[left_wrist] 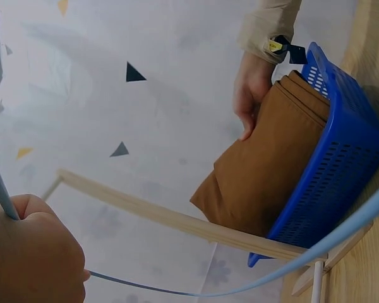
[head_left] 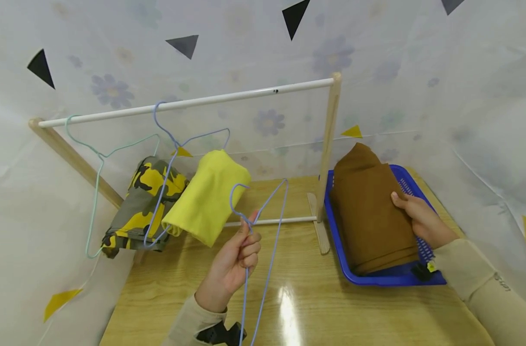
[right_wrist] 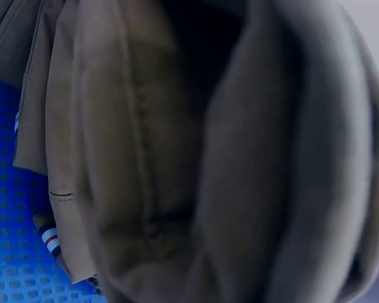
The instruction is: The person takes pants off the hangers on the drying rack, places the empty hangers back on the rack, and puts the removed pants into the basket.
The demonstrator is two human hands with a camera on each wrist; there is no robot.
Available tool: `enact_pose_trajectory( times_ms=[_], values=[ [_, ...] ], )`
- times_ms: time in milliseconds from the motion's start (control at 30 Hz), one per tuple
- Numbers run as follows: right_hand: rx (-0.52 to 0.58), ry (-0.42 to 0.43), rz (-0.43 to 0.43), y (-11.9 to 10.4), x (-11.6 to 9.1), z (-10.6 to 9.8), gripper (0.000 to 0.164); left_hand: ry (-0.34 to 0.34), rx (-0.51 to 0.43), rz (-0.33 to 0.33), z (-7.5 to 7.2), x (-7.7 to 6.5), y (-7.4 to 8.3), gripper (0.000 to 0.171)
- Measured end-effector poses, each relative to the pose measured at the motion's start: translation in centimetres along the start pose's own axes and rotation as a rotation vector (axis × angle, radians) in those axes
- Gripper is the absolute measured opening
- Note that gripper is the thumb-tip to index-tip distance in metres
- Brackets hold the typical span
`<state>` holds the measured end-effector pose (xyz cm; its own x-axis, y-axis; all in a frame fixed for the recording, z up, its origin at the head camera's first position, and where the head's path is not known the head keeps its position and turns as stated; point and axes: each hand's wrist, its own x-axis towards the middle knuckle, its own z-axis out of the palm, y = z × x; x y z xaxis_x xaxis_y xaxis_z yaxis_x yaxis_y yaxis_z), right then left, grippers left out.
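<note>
My left hand (head_left: 230, 266) grips a lilac-blue wire hanger (head_left: 232, 205) by the neck below its hook, over the table. Nothing hangs on this hanger, and its lower part runs out of the head view at the bottom. On the right, my right hand (head_left: 422, 221) pinches the side edge of a folded brown garment (head_left: 371, 216), thumb on top and the other fingers hidden by the cloth. The garment leans tilted in a blue plastic basket (head_left: 397, 280). Close up in the right wrist view, the cloth (right_wrist: 145, 158) shows thick folds and a stitched seam.
A rack with a white rail (head_left: 245, 97) and wooden posts stands at the back left. From it hang a camouflage garment (head_left: 137, 211) on a green hanger (head_left: 97, 192) and a yellow cloth (head_left: 211, 192) on a lilac hanger (head_left: 161, 192). The basket stands beside the rack's right post (head_left: 327, 149).
</note>
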<state>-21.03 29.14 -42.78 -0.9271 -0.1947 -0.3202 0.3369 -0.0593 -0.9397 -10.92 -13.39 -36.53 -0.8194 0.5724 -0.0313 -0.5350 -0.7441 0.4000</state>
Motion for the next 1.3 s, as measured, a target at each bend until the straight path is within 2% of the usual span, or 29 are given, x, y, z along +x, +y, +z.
enact_pose_trajectory(
  times_ms=[200,300,367,500,600,700,833,933,1067,1300],
  values=[
    [-0.027,0.031,0.005,0.6,0.1,-1.0,0.07,0.019,0.004,0.002,-0.2,-0.1,0.0,0.05],
    [-0.02,0.039,0.014,0.8,0.2,-1.5,0.051,0.017,0.013,0.0,-0.3,-0.1,0.0,0.052],
    [-0.051,0.04,0.017,1.0,0.1,-1.9,0.044,0.015,0.021,-0.001,-0.3,-0.1,0.0,0.053],
    [-0.148,0.061,0.034,1.0,0.0,-2.2,0.047,0.016,0.02,-0.003,-0.5,-0.1,0.0,0.054],
    [-0.147,0.078,0.032,0.8,0.0,-2.3,0.047,0.018,0.006,-0.008,-0.5,0.0,0.0,0.053],
    [-0.111,0.093,0.021,0.5,0.0,-2.4,0.04,0.015,-0.003,-0.012,-0.6,0.0,0.0,0.053],
    [-0.16,0.077,0.008,0.3,-0.6,-2.8,0.034,0.022,-0.002,-0.009,-0.7,-0.1,0.0,0.052],
    [-0.241,0.077,-0.002,0.3,-1.0,-3.3,0.043,0.024,-0.008,-0.006,-0.7,-0.1,0.0,0.051],
    [-0.294,0.113,-0.011,0.3,-1.1,-3.7,0.053,0.02,-0.012,-0.01,-0.8,-0.2,-0.1,0.05],
    [-0.209,0.137,-0.038,0.1,-1.5,-4.2,0.026,0.019,-0.005,-0.008,-0.8,-0.2,-0.2,0.049]
  ],
)
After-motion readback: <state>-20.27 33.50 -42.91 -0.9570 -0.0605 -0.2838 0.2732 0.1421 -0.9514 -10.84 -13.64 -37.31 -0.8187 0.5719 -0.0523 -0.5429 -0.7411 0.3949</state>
